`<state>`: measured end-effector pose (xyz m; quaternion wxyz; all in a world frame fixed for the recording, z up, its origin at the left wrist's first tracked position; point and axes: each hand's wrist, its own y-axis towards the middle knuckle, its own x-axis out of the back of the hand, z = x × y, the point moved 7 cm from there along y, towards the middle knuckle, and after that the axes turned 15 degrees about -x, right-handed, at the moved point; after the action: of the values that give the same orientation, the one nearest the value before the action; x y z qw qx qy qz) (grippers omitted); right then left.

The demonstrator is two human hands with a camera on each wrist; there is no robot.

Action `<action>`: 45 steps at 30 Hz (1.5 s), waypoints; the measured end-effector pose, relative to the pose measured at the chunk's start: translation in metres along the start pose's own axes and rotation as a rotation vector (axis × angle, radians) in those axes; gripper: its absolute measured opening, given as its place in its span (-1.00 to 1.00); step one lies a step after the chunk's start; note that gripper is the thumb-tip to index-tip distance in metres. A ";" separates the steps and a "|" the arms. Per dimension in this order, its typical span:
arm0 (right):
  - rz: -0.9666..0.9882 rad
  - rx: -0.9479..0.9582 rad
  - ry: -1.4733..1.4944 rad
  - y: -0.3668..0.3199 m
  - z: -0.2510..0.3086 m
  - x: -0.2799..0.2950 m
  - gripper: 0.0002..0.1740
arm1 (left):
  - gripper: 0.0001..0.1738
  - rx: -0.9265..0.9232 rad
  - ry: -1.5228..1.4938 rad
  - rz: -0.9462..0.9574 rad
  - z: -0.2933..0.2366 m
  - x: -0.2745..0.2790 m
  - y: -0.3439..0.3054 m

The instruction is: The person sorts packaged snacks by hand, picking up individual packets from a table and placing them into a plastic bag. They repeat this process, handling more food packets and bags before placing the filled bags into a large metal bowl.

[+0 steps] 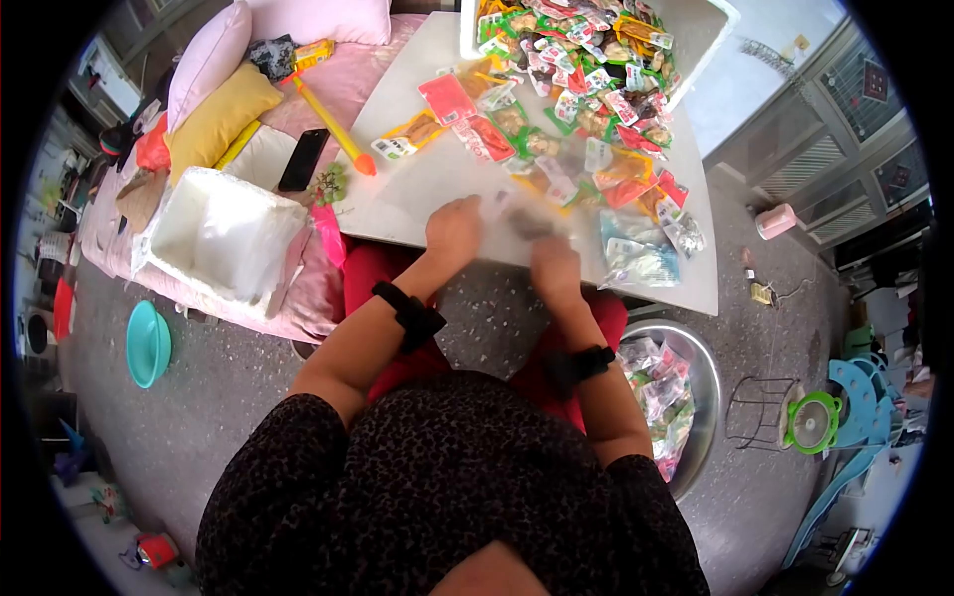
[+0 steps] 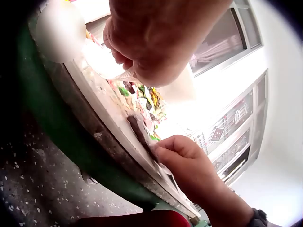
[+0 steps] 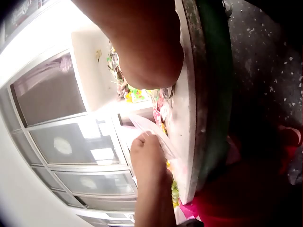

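My left hand [image 1: 454, 233] is over the table's near edge; in the right wrist view the left hand [image 3: 150, 158] pinches a thin, clear plastic piece [image 3: 154, 131]. Close to its right, my right hand [image 1: 555, 270] is beside a blurred dark item [image 1: 532, 223]. In the left wrist view the right hand [image 2: 187, 163] pinches the end of this dark, narrow strip [image 2: 138, 132], which seems to have clear film along it. Whether the clear piece and the strip are joined, I cannot tell. Colourful food packets [image 1: 542, 144] lie just beyond both hands on the white table [image 1: 397, 204].
A white foam box [image 1: 711, 30] full of packets stands at the table's far side. Bluish clear packets [image 1: 636, 253] lie at the right. An empty foam box [image 1: 214, 238] sits on the pink bed at left; a metal basin [image 1: 708, 397] with packets is at lower right.
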<state>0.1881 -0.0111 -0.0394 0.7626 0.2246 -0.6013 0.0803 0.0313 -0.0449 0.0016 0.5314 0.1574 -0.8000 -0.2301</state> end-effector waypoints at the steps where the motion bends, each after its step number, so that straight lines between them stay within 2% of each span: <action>1: -0.022 0.064 0.084 -0.003 0.004 0.000 -0.88 | -0.78 -0.007 0.007 0.074 -0.002 -0.005 0.001; 3: -0.066 0.191 0.250 -0.011 0.011 0.004 -0.87 | -0.77 -0.021 0.016 0.222 -0.007 -0.017 0.001; 4: -0.094 0.163 0.247 -0.013 0.010 0.006 -0.82 | -0.77 -0.002 0.016 0.258 -0.004 -0.023 -0.002; 7: -0.160 -0.150 0.440 -0.006 -0.019 0.031 -0.73 | -0.76 0.025 0.011 0.320 0.003 -0.036 -0.008; 8: -0.218 -0.242 0.500 -0.009 -0.030 0.042 -0.59 | -0.76 0.016 0.004 0.313 0.002 -0.034 -0.009; 11: 0.049 -0.570 0.711 -0.005 -0.057 0.024 -0.47 | -0.76 -0.008 0.010 0.278 0.002 -0.034 -0.011; 12: 0.060 -0.579 0.812 -0.004 -0.058 0.020 -0.39 | -0.75 -0.017 0.016 0.264 0.002 -0.034 -0.011; 15: 0.264 -0.789 1.178 -0.007 -0.062 0.003 -0.50 | -0.75 -0.016 0.009 0.225 0.002 -0.034 -0.012; 18: 0.702 -0.733 1.456 -0.003 -0.053 -0.020 -0.67 | -0.76 0.015 0.011 0.243 0.004 -0.035 -0.013; 21: 0.509 -0.861 1.478 -0.011 -0.023 0.002 -0.79 | -0.76 -0.058 -0.008 0.156 0.001 -0.031 -0.013; 22: 0.487 -0.837 1.567 -0.012 -0.024 -0.012 -0.81 | -0.78 -0.058 -0.027 0.135 0.001 -0.030 -0.012; 24: 0.483 -0.874 1.549 -0.015 -0.025 -0.009 -0.82 | -0.81 -0.054 -0.064 0.091 -0.002 -0.021 -0.010; 25: 0.481 -0.894 1.540 -0.018 -0.025 -0.006 -0.82 | -0.82 -0.011 -0.062 0.126 -0.002 -0.018 -0.009; 27: 0.360 -0.902 1.570 -0.025 -0.036 0.009 -0.83 | -0.85 0.077 -0.060 0.197 -0.003 -0.011 -0.009; 31: 0.237 -0.856 1.678 -0.038 -0.065 0.027 -0.84 | -0.87 0.098 0.001 0.236 0.011 -0.031 -0.016; 35: 0.298 -0.873 1.611 -0.041 -0.067 0.042 -0.86 | -0.86 0.053 -0.021 0.251 0.002 -0.036 -0.014; 39: 0.427 -0.846 1.604 -0.035 -0.069 0.033 -0.84 | -0.86 -0.006 0.004 0.265 -0.010 -0.034 -0.013; 41: 0.484 -0.850 1.585 -0.033 -0.072 0.027 -0.83 | -0.85 0.043 -0.028 0.305 -0.007 -0.037 -0.014; 45: 0.483 -0.814 1.667 -0.027 -0.078 0.016 -0.81 | -0.84 0.004 -0.074 0.315 -0.011 -0.039 -0.017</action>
<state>0.2721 -0.0035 -0.0443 0.9278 -0.3169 0.1228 0.1541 0.0565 -0.0421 -0.0339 0.5306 0.0225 -0.8343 -0.1479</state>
